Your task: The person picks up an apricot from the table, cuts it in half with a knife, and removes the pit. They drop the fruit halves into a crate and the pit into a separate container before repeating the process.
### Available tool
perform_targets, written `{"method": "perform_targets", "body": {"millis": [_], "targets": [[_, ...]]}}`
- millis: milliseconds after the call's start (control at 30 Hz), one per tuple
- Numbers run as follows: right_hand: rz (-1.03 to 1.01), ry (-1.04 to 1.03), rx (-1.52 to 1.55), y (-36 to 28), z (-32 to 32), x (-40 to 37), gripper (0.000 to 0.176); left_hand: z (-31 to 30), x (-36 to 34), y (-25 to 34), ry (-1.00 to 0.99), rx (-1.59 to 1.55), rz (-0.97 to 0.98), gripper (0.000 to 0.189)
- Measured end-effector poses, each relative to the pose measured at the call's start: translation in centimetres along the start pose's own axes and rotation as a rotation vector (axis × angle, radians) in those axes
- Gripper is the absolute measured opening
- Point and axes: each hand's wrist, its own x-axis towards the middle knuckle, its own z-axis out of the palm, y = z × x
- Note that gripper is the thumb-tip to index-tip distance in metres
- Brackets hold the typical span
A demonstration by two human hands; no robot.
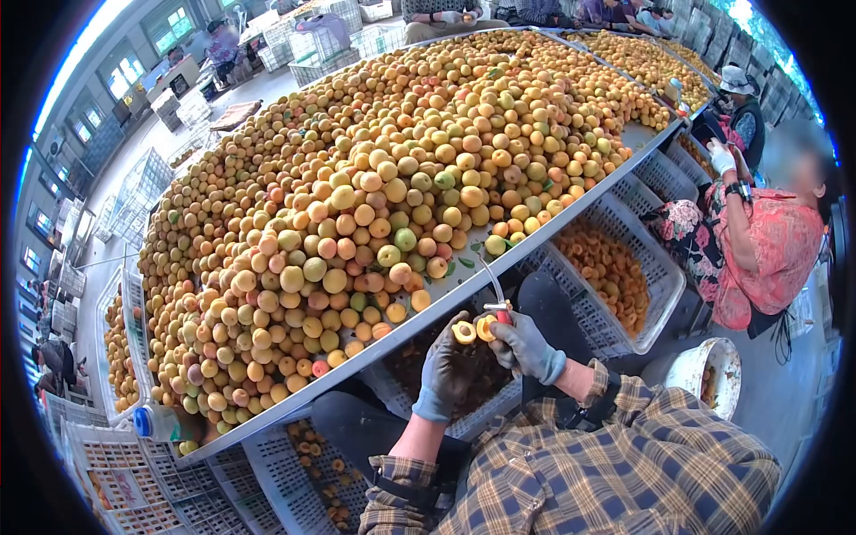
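Note:
My left hand (444,370), in a dirty grey glove, pinches an apricot half (464,333), its cut face up with a dark centre. Close beside it, my gloved right hand (532,346) is closed around another apricot half (486,327). A red-handled tool (502,314) with a metal end shows at the fingers of the right hand; how it is gripped is partly hidden. A thin curved metal piece (491,275) rises above it toward the table edge. Both hands are over a crate (486,419) of dark contents, just below the table's metal rim (410,333).
Whole apricots (357,187) are heaped across the table. To the right stand a crate of apricot halves (606,272) and a white bucket (713,379). Another crate (276,464) sits at lower left, near a blue-capped jar (165,423). A person in pink (776,236) sits at right.

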Motion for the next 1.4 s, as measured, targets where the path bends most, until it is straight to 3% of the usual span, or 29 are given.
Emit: {"method": "perform_targets", "body": {"millis": [200,267,300,333,367,433,500,567,600,633,700,767,933,1067,1200,1367,1400], "targets": [[-0.092,0.015,-0.18,0.8,0.9,-1.3,0.034,-0.2,-0.5,-0.7,-0.012,-0.203,-0.044,0.035],[-0.167,0.055,-0.29,2.0,0.5,-0.6,0.035,-3.5,0.5,-1.3,-0.068,-0.237,-0.07,0.036],[-0.374,0.049,-0.511,3.0,0.4,-0.2,0.035,-3.5,0.5,-1.1,-0.121,-0.28,-0.099,0.037],[-0.581,0.045,-0.73,3.8,0.2,0.0,0.036,-3.1,0.4,-2.0,0.035,-0.108,-0.002,0.037],[-0.581,0.045,-0.723,3.5,0.5,-0.5,0.036,-2.5,0.0,-2.0,0.038,-0.102,-0.003,0.037],[-0.373,-0.104,-0.746,2.7,1.2,-1.4,0.039,-1.8,-0.9,-2.1,0.092,-0.127,-0.015,0.037],[-0.417,-0.132,-0.778,3.3,1.3,-1.5,0.039,-2.4,-1.5,-2.8,0.163,-0.16,-0.014,0.036],[-0.496,-0.162,-0.933,3.3,1.4,-1.9,0.039,-3.1,-2.4,-3.6,0.06,-0.158,-0.068,0.037],[-0.512,-0.155,-0.791,3.4,1.4,-1.9,0.036,-3.0,-3.2,-4.3,-0.012,0.63,0.254,0.036],[-0.494,-0.184,-0.561,3.0,1.2,-1.9,0.033,-5.0,-2.8,-4.7,-0.092,0.373,0.143,0.032],[-0.518,-0.165,-0.329,1.7,0.8,-2.2,0.024,0.0,-4.0,-4.5,0.164,-0.258,-0.083,0.031],[-0.301,-0.168,-0.049,-1.3,0.7,-4.0,0.017,1.5,-5.2,-4.7,0.119,-0.174,-0.086,0.031],[-0.491,-0.195,0.21,-1.7,0.2,-4.9,0.011,3.9,-7.0,-5.9,0.039,0.104,-0.074,0.034],[-0.572,-0.195,0.386,-1.9,-0.3,-5.8,0.015,7.2,-7.4,-6.9,0.098,0.395,-0.039,0.035],[-0.611,-0.044,0.286,-1.9,-1.1,-5.7,0.015,8.2,-6.7,-8.3,0.144,0.412,-0.005,0.033],[-0.577,-0.018,0.233,-1.8,-1.0,-5.5,0.014,7.5,-5.5,-9.0,0.215,0.493,0.058,0.032],[-0.705,0.01,0.084,-1.7,-1.0,-5.3,0.013,6.9,-5.0,-9.3,0.23,0.57,0.123,0.033]]}}
